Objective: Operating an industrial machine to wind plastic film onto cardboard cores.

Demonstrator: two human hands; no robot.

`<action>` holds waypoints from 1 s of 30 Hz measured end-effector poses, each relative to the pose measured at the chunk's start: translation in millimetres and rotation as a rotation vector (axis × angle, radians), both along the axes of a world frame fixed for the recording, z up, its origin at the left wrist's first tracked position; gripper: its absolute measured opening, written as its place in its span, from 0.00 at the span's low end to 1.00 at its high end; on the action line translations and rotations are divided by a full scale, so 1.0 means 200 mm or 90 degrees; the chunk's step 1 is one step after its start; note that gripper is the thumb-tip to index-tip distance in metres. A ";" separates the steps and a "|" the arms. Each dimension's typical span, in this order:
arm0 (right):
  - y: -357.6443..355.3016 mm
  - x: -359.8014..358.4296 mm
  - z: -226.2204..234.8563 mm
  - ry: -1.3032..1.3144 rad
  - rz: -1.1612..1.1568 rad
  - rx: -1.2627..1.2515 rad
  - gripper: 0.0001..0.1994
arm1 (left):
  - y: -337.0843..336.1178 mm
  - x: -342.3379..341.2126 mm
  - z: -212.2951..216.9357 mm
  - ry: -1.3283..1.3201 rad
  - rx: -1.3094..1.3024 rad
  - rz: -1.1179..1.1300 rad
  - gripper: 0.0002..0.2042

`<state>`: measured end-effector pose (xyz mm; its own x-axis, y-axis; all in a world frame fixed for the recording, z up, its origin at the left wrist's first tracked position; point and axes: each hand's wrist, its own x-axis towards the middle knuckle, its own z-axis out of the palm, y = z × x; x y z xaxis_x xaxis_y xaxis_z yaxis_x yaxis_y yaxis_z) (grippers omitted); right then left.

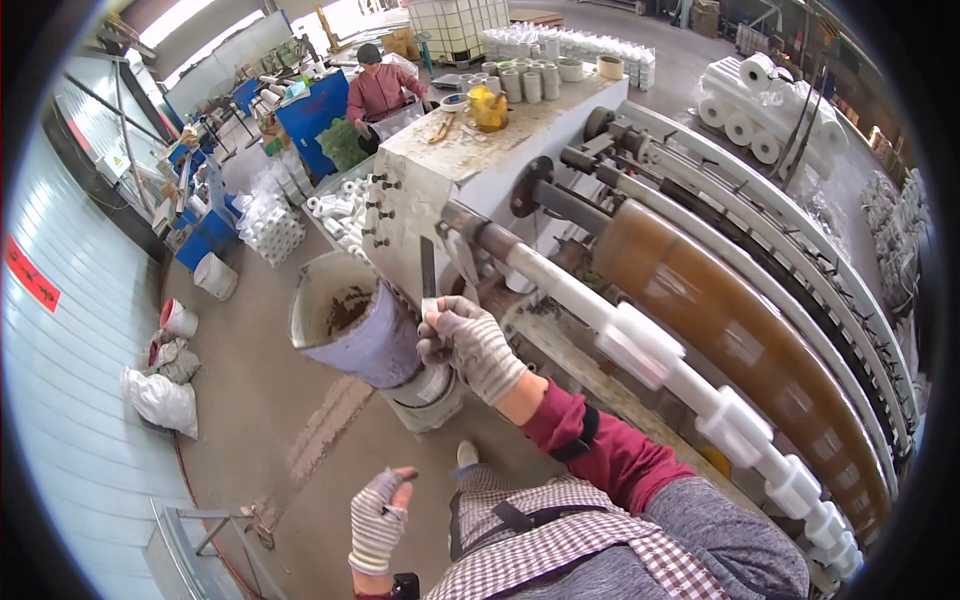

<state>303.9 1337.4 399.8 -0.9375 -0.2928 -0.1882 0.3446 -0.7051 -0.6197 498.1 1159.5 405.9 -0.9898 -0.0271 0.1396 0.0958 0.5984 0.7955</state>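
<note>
— What's the worker holding at the winding machine?

— The right hand (468, 345), in a striped work glove, is closed around the handle of a flat-bladed knife (428, 272), blade pointing up, just short of the long white tube (590, 305) on the machine's shaft. The left hand (378, 518) hangs low beside the apron, fingers loosely open, holding nothing.

— And what's beside that right hand?

— A dirty grey bucket (352, 322) sits tilted just to its left. Beyond the blade stands the pale machine housing (470, 160), with a yellow jug (488, 108) on top. To the right runs the big amber roll (720, 320).

— Any risk there?

— I'd say so. The blade is near the shaft; if that shaft is turning, a slip could catch glove or sleeve, or gouge the tube. Whether it is spinning, I can't tell.
</note>
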 end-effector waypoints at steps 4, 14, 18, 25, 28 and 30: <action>-0.33 -0.53 -0.08 -0.046 -0.107 -0.024 0.08 | -0.35 -0.73 -0.01 0.019 -0.049 -0.009 0.05; -0.34 -1.51 -0.20 0.062 -0.341 -0.100 0.20 | -0.44 -2.69 -0.44 0.111 -0.096 -0.092 0.14; -0.54 -1.11 -0.19 0.000 -0.036 0.031 0.28 | -0.51 -3.06 -0.68 -0.014 -0.239 -0.053 0.18; -0.32 -0.14 -0.59 -0.204 -0.380 0.150 0.25 | -0.45 -2.92 -0.69 0.035 -0.193 -0.128 0.14; -0.31 0.15 -0.74 -0.225 -0.425 0.065 0.23 | -0.61 -2.86 -0.84 0.043 -0.384 -0.083 0.15; -0.29 0.24 -0.82 -0.247 -0.461 0.036 0.23 | -0.59 -2.85 -0.81 -0.142 -0.419 -0.198 0.14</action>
